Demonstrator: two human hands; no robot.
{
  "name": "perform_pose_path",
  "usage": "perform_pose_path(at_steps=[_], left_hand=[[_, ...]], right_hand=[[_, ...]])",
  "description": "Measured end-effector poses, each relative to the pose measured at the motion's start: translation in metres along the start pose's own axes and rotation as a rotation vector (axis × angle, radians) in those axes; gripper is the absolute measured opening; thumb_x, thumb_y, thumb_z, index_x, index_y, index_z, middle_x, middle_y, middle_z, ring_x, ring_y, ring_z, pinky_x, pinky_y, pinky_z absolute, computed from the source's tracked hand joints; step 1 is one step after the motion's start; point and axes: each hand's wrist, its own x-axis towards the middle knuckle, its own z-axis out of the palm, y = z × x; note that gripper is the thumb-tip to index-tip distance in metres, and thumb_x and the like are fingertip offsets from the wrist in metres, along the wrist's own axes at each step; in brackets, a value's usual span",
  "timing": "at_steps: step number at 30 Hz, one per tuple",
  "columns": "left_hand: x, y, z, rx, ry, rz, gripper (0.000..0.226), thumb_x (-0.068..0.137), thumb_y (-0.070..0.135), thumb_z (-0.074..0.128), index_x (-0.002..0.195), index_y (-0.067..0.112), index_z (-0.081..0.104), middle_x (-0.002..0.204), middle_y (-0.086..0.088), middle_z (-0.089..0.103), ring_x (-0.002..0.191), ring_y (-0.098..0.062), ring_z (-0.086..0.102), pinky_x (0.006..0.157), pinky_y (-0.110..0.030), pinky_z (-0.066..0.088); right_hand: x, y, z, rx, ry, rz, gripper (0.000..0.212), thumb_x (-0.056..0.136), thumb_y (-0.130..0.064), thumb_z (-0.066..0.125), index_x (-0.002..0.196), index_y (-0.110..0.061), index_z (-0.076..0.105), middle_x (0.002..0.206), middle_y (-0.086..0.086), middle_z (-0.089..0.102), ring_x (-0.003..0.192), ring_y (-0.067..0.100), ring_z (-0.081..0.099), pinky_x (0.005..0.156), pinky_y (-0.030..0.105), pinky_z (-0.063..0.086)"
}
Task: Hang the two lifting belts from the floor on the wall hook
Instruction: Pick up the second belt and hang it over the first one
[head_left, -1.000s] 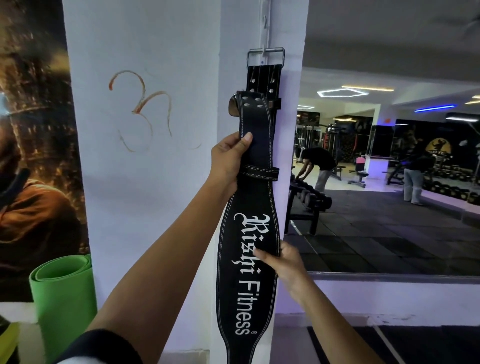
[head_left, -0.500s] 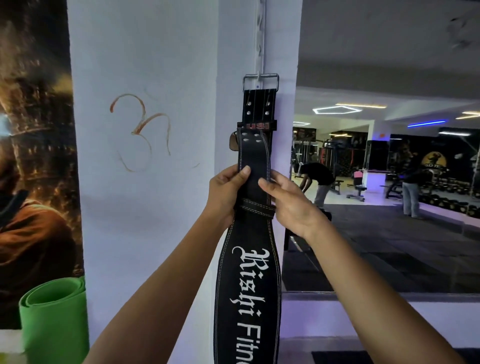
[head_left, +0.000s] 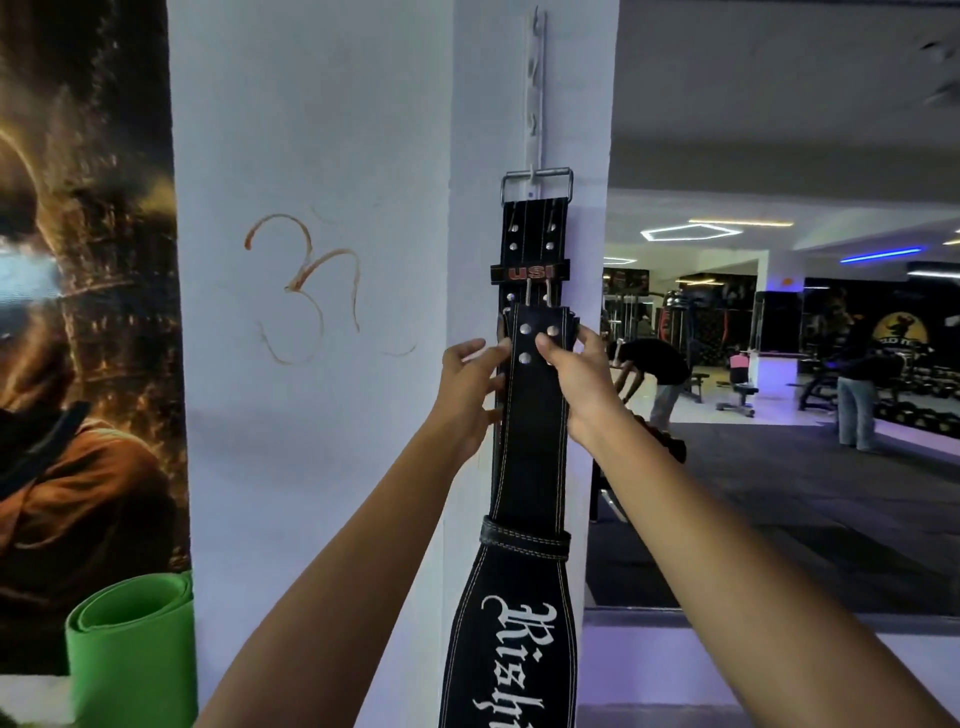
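The front belt (head_left: 530, 415), judged stiff, thick and fairly heavy, is held upright against the pillar (head_left: 332, 415) at its riveted top end, best gripped there, by the left hand (head_left: 470, 387) at nine o'clock and right hand (head_left: 576, 379) at three o'clock, fingers clamped on its edges, below the hung belt (head_left: 535, 234) on the hook (head_left: 532, 174) at twelve.

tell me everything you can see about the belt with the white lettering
The lettered belt is black, leather-like, with pale edge stitching, white gothic lettering on its wide lower part and a stitched keeper loop. It hangs upright against the white pillar, overlapping the USI belt hooked above. Its narrow riveted top end is pinched between the left hand and the right hand. Its buckle is hidden.
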Motion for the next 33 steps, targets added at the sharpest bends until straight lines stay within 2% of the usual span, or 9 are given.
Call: perform_pose_path(at_steps=[4,8,10,13,17,22,26,30,33], left_hand=[[0.02,0.015,0.011,0.145,0.04,-0.048,0.041,0.092,0.043,0.047,0.12,0.014,0.047,0.099,-0.001,0.059,0.092,-0.021,0.058,0.087,-0.044,0.05],[0.03,0.02,0.019,0.133,0.084,-0.093,0.028,0.094,0.034,0.042,0.091,0.012,0.059,0.081,-0.003,0.06,0.072,-0.019,0.057,0.062,-0.031,0.048],[0.034,0.019,0.023,0.128,0.116,-0.121,0.026,0.091,0.031,0.042,0.081,0.013,0.058,0.075,-0.003,0.058,0.067,-0.02,0.054,0.059,-0.028,0.046],[0.043,0.017,0.029,0.074,0.166,-0.1,0.02,0.088,0.025,0.042,0.084,0.011,0.055,0.073,-0.005,0.057,0.062,-0.02,0.053,0.056,-0.026,0.044],[0.055,0.009,0.041,-0.062,0.229,0.054,0.016,0.091,0.016,0.048,0.078,0.011,0.055,0.069,-0.006,0.057,0.059,-0.019,0.055,0.06,-0.03,0.049],[0.077,-0.002,0.051,-0.031,0.299,0.221,0.018,0.095,0.027,0.048,0.082,0.016,0.053,0.071,0.0,0.056,0.063,-0.014,0.053,0.064,-0.029,0.048],[0.1,0.003,0.064,-0.025,0.282,0.303,0.018,0.097,0.027,0.045,0.088,0.013,0.053,0.075,0.0,0.057,0.067,-0.013,0.054,0.064,-0.027,0.049],[0.134,0.017,0.076,0.002,0.298,0.415,0.02,0.097,0.026,0.044,0.083,0.014,0.051,0.074,0.001,0.055,0.064,-0.012,0.051,0.059,-0.023,0.047],[0.167,0.033,0.081,0.051,0.312,0.468,0.02,0.097,0.028,0.044,0.085,0.014,0.051,0.073,0.0,0.052,0.056,-0.012,0.047,0.037,-0.018,0.04]], right_hand=[[-0.003,0.015,-0.003,-0.005,-0.029,-0.039,0.051,0.084,-0.018,0.063,0.126,-0.028,0.036,0.127,0.013,0.057,0.112,0.031,0.06,0.096,0.052,0.049],[0.0,0.018,-0.009,-0.066,-0.046,-0.102,0.057,0.084,-0.016,0.063,0.128,-0.029,0.028,0.131,0.013,0.054,0.114,0.029,0.058,0.1,0.048,0.047],[0.003,0.02,-0.014,-0.065,-0.068,-0.116,0.059,0.086,-0.013,0.061,0.13,-0.032,0.026,0.132,0.013,0.053,0.114,0.028,0.058,0.099,0.045,0.048],[0.005,0.018,-0.018,-0.049,-0.104,-0.151,0.062,0.088,-0.011,0.058,0.135,-0.035,0.026,0.135,0.008,0.051,0.118,0.027,0.056,0.102,0.045,0.046],[0.022,0.015,-0.021,-0.112,-0.128,-0.183,0.05,0.091,-0.03,0.052,0.137,-0.035,0.031,0.136,-0.002,0.048,0.121,0.022,0.054,0.102,0.044,0.045],[0.054,-0.011,-0.023,-0.07,-0.186,-0.048,0.028,0.093,-0.046,0.04,0.1,-0.023,0.054,0.106,0.008,0.063,0.094,0.025,0.061,0.087,0.045,0.051],[0.088,-0.023,-0.015,-0.1,-0.011,-0.167,0.034,0.095,-0.04,0.041,0.071,-0.023,0.058,0.089,0.009,0.063,0.088,0.027,0.058,0.086,0.045,0.05],[0.125,-0.033,-0.004,-0.092,0.087,-0.293,0.035,0.095,-0.035,0.042,0.065,-0.022,0.055,0.076,0.005,0.059,0.077,0.024,0.053,0.066,0.033,0.045],[0.157,-0.046,0.01,-0.11,0.159,-0.389,0.034,0.095,-0.034,0.041,0.067,-0.019,0.052,0.068,0.004,0.053,0.065,0.022,0.05,0.055,0.027,0.037]])
